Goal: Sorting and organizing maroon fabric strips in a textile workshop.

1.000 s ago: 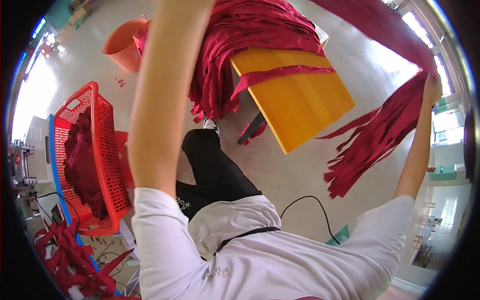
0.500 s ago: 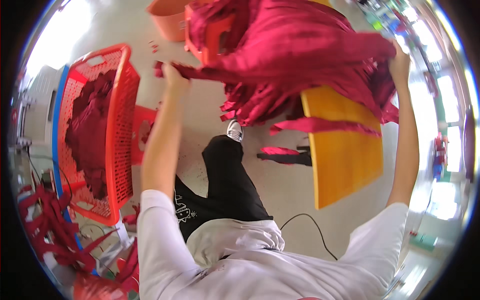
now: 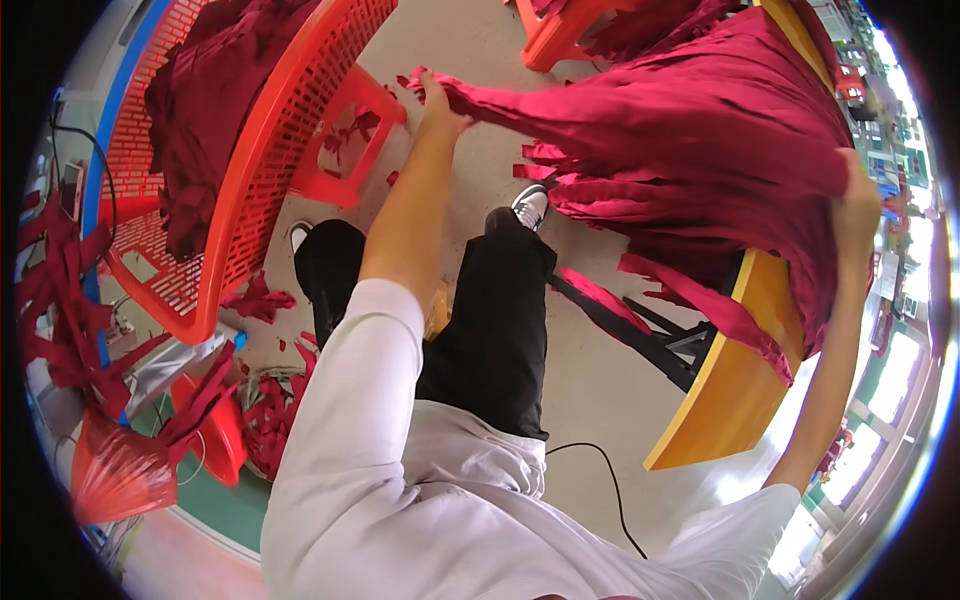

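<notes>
A large bundle of dark red fabric strips lies draped over a yellow wooden tabletop, its loose ends hanging off the left side. My left hand is closed round a gathered end, pulled out to the left above the floor. At the far right, my right hand grips the bundle's outer edge; its fingers are partly hidden and slightly blurred. Between the hands the cloth spreads out in folds. One separate strip trails across the tabletop's near part.
A red plastic basket heaped with dark red cloth stands on the left, beside a red stool. Another orange-red stool is at the top. Loose strips hang at far left. A black cable runs over the floor.
The view has swung, bringing the basket and its stool nearer. The lifted fabric has come down and spreads wider over the tabletop. Both hands keep hold of it.
</notes>
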A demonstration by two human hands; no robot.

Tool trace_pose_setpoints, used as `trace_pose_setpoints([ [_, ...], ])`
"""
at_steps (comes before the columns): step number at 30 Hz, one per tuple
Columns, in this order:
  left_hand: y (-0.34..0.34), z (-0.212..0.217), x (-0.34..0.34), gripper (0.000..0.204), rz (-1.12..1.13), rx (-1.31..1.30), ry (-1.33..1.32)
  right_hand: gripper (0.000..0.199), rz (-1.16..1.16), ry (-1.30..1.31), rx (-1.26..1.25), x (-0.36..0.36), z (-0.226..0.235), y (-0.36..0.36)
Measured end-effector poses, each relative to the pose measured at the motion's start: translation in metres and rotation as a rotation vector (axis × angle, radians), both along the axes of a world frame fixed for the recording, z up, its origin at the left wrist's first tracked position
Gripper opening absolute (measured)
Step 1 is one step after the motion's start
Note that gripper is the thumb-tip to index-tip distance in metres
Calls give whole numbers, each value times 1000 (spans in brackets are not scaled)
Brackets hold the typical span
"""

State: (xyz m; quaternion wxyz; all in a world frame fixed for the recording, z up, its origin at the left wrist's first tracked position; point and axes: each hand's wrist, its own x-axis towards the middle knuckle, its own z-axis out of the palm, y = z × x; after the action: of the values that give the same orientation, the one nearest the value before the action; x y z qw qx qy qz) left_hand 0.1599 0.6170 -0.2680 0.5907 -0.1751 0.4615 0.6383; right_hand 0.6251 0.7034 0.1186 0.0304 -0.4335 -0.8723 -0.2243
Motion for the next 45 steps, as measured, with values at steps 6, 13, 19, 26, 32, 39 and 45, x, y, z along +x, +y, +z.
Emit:
trace_pose_setpoints([
  [6, -106, -50, 7, 65, -306, -255, 135, 41, 24, -205, -10, -25, -25, -7],
  [13, -202, -63, -5, 36, -376, -111, 93, 35, 198, -195, 17, -71, -25, -13],
  [19, -230, -56, -13, 32, -373, -101, 237, 42, -101, -41, 54, -63, -11, -12],
  [26, -254, -32, -19, 31, -336, -91, 220, 43, -1, -142, -168, -75, -14, -20],
  [32, -260, 82, -6, 26, -425, 72, 352, 53, 125, -87, -211, -50, -26, -54],
  [39, -354, 96, -14, 22, -347, 47, 441, 25, 50, 349, -196, -21, -36, -184],
  [45, -360, 74, -11, 24, -386, 84, 496, 19, -261, 567, -207, 57, -77, -301],
])
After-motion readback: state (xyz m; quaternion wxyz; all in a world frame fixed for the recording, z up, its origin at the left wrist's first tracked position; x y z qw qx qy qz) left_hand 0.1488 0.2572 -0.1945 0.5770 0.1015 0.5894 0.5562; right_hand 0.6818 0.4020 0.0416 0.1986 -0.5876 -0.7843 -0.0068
